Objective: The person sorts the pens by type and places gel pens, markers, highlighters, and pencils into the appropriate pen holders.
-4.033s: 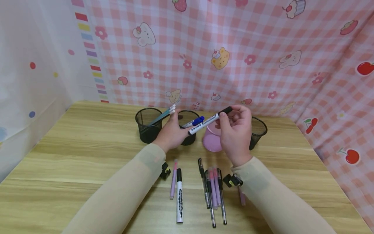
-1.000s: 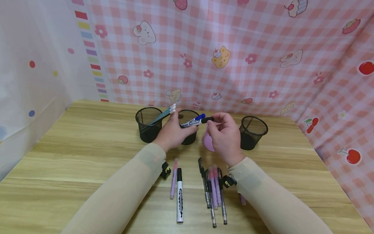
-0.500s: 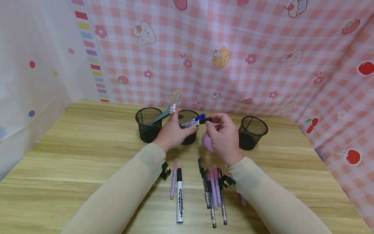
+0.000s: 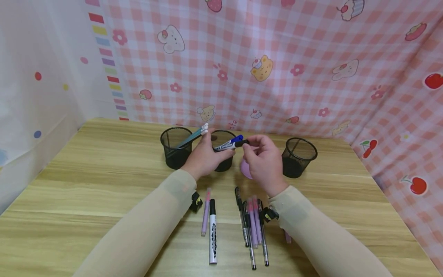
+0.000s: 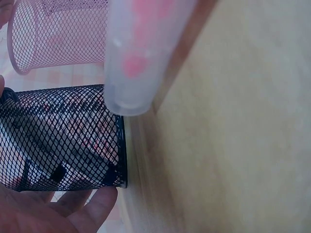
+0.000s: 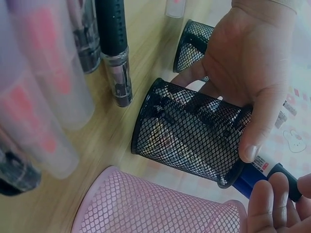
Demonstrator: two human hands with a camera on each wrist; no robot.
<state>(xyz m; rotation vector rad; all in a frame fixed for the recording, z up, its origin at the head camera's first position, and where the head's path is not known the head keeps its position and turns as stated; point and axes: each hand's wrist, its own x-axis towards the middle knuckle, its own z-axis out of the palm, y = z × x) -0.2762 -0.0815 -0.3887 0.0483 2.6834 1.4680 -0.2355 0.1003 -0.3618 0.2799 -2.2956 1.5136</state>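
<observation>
My left hand [image 4: 202,159] grips a black mesh pen cup [image 4: 225,165], its thumb at the rim and its fingers round the far side. In the cup stand a blue-capped marker [image 4: 237,138] and a white marker with a black cap [image 4: 241,143], both leaning right. My right hand [image 4: 264,163] pinches the black-capped marker by its cap, above a pink mesh cup [image 4: 246,169] that it partly hides. Through the mesh in the left wrist view, the lower ends of the markers [image 5: 43,160] show inside the black cup [image 5: 73,92].
Another black mesh cup [image 4: 175,157] at the left holds teal sticks with white tips [image 4: 192,137]. A further black mesh cup [image 4: 299,159] stands at the right. Nearer lie a white marker [image 4: 212,238], pink-purple pens [image 4: 254,223] and black gel pens [image 4: 241,219].
Four seconds ago the black-capped marker was held slanted above the cup; my right hand has since brought it left and down into the cup. Over the last second hardly anything has moved.
</observation>
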